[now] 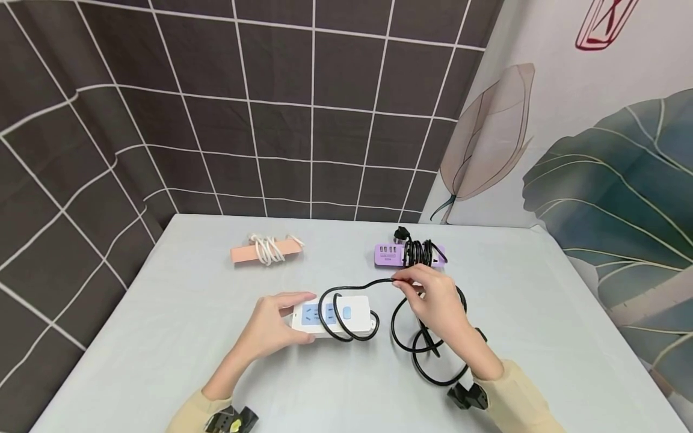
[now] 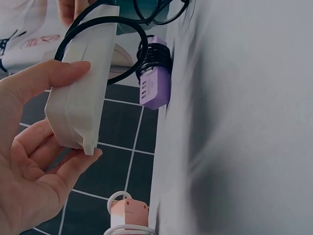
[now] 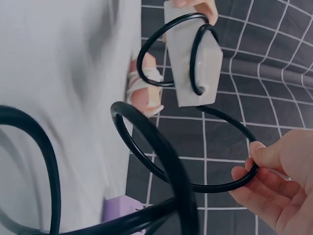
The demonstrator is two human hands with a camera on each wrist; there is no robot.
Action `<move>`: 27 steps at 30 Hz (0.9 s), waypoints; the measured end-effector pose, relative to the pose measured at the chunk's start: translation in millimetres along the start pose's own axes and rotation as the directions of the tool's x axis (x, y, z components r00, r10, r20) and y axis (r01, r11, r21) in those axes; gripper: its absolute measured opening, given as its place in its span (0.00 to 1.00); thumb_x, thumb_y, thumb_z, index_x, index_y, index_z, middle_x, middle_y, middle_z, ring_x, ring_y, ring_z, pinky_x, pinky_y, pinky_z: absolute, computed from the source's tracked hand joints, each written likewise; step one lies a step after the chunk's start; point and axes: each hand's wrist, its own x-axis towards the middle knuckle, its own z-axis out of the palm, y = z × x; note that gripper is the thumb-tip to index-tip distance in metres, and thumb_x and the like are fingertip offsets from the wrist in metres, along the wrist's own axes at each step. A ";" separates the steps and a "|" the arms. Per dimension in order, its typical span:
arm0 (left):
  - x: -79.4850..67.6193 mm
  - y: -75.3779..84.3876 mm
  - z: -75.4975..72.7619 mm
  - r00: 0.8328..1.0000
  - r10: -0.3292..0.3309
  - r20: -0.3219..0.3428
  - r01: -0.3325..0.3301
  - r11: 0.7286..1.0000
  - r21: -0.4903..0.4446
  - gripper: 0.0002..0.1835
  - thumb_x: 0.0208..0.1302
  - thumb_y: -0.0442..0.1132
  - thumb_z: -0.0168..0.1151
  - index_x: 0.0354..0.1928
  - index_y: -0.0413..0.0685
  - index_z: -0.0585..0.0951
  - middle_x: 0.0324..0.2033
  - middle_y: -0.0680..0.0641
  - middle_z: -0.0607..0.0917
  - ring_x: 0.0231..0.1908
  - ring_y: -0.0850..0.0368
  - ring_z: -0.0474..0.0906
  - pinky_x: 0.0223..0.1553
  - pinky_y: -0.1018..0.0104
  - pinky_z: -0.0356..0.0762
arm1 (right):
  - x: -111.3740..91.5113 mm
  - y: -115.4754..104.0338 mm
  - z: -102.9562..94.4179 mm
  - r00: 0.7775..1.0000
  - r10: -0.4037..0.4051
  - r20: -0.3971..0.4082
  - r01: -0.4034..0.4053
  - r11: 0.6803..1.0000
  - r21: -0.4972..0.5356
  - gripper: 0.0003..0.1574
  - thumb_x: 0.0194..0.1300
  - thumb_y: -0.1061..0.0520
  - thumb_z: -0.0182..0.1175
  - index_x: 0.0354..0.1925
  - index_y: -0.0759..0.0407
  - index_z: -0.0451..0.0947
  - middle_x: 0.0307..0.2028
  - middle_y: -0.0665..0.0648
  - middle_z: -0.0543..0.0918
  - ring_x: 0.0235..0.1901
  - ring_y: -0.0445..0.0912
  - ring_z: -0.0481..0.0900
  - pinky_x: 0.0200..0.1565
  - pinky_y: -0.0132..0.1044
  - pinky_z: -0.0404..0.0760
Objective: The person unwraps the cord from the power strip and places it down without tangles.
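A white power strip (image 1: pixel 358 307) with blue socket panels is held at its left end by my left hand (image 1: pixel 273 325), thumb on the near side and fingers on the far side. Its black cord (image 1: pixel 357 287) loops loosely over and around the strip's right part. My right hand (image 1: pixel 435 300) pinches the cord between thumb and fingertips, to the right of the strip. In the right wrist view the pinched cord (image 3: pixel 230 186) bends through the fingers. The rest of the cord hangs in loose coils below the right hand, partly hidden by the forearm.
At the back right lies a purple power strip (image 1: pixel 388 255) wrapped in black cord. A pink power strip (image 1: pixel 245 254) wound with white cord lies at the back left. Both rest on the white table (image 1: pixel 162 313), with a dark gridded curtain (image 1: pixel 281 132) behind it.
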 end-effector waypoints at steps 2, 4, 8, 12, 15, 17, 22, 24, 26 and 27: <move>-0.2 0.2 0.5 1.000 -0.003 0.008 0.003 1.000 0.002 0.35 0.32 0.28 0.77 0.52 0.35 0.81 0.52 0.37 0.82 0.54 0.43 0.79 0.53 0.65 0.78 | -0.8 -2.8 -2.6 1.000 -0.003 -0.004 0.003 1.000 0.004 0.11 0.49 0.70 0.70 0.32 0.59 0.83 0.30 0.52 0.86 0.28 0.41 0.83 0.32 0.18 0.78; -0.3 0.4 0.9 1.000 -0.004 0.008 0.004 1.000 0.008 0.35 0.32 0.28 0.77 0.52 0.36 0.81 0.52 0.37 0.83 0.54 0.44 0.79 0.53 0.65 0.78 | -1.3 -5.8 -5.4 1.000 -0.013 -0.016 0.013 1.000 0.006 0.12 0.49 0.71 0.70 0.32 0.59 0.83 0.30 0.51 0.86 0.28 0.40 0.82 0.33 0.19 0.79; -0.3 0.2 1.1 1.000 -0.007 -0.002 0.007 1.000 0.013 0.35 0.32 0.28 0.77 0.52 0.36 0.81 0.52 0.38 0.83 0.54 0.44 0.79 0.54 0.63 0.78 | -2.1 -10.6 -11.4 0.998 -0.040 -0.039 0.041 0.999 0.022 0.13 0.47 0.72 0.70 0.33 0.59 0.83 0.30 0.50 0.85 0.28 0.40 0.82 0.34 0.19 0.78; 0.2 -0.6 1.0 1.000 -0.014 -0.008 0.014 1.000 0.006 0.35 0.32 0.27 0.77 0.52 0.36 0.81 0.53 0.37 0.83 0.55 0.43 0.78 0.54 0.63 0.77 | -3.5 -14.7 -16.7 0.996 -0.073 -0.047 0.074 0.997 0.030 0.15 0.46 0.73 0.70 0.33 0.58 0.84 0.30 0.49 0.85 0.28 0.39 0.81 0.33 0.19 0.78; 0.9 -1.5 1.0 1.000 -0.023 -0.015 0.023 1.000 0.010 0.35 0.32 0.28 0.77 0.52 0.37 0.81 0.53 0.37 0.82 0.55 0.43 0.78 0.54 0.63 0.77 | -5.6 -16.8 -20.2 0.995 -0.091 -0.043 0.092 0.995 0.041 0.17 0.46 0.73 0.70 0.33 0.57 0.84 0.30 0.48 0.85 0.28 0.39 0.81 0.34 0.20 0.78; 1.7 -1.9 0.6 0.999 -0.028 -0.023 0.028 0.999 0.015 0.35 0.32 0.28 0.77 0.52 0.37 0.81 0.53 0.37 0.82 0.55 0.43 0.78 0.54 0.64 0.77 | -7.5 -17.3 -22.1 0.995 -0.093 -0.037 0.095 0.994 0.050 0.17 0.46 0.73 0.70 0.34 0.56 0.84 0.30 0.47 0.85 0.29 0.39 0.82 0.35 0.20 0.78; 4.2 -1.9 -1.1 0.998 -0.042 -0.046 0.042 0.999 0.013 0.35 0.31 0.27 0.77 0.52 0.37 0.81 0.52 0.37 0.83 0.55 0.43 0.79 0.53 0.65 0.78 | -12.8 -18.0 -26.6 0.997 -0.074 -0.013 0.075 0.996 0.046 0.15 0.48 0.70 0.70 0.33 0.54 0.84 0.30 0.46 0.85 0.31 0.39 0.83 0.37 0.21 0.78; 4.8 -1.7 -1.4 0.997 -0.055 -0.051 0.055 0.998 0.008 0.36 0.31 0.27 0.77 0.52 0.37 0.81 0.52 0.37 0.83 0.54 0.42 0.79 0.52 0.65 0.78 | -14.7 -18.8 -28.6 0.998 -0.064 -0.002 0.064 0.997 0.042 0.14 0.49 0.69 0.70 0.33 0.54 0.84 0.30 0.46 0.85 0.32 0.39 0.83 0.38 0.21 0.77; 5.0 -1.9 -1.4 0.996 -0.071 -0.057 0.072 0.997 0.006 0.36 0.31 0.27 0.77 0.52 0.37 0.81 0.52 0.36 0.82 0.54 0.42 0.79 0.51 0.65 0.79 | -16.6 -20.0 -31.0 0.999 -0.051 0.010 0.051 0.998 0.043 0.13 0.49 0.68 0.70 0.34 0.54 0.84 0.30 0.46 0.85 0.32 0.40 0.83 0.39 0.21 0.77; 5.0 -2.1 -1.3 0.995 -0.079 -0.062 0.080 0.997 0.008 0.36 0.31 0.27 0.77 0.52 0.38 0.81 0.53 0.36 0.82 0.54 0.42 0.79 0.51 0.64 0.79 | -17.5 -20.8 -32.1 0.999 -0.048 0.015 0.047 0.998 0.042 0.13 0.49 0.67 0.70 0.34 0.54 0.84 0.31 0.46 0.85 0.33 0.40 0.83 0.40 0.21 0.76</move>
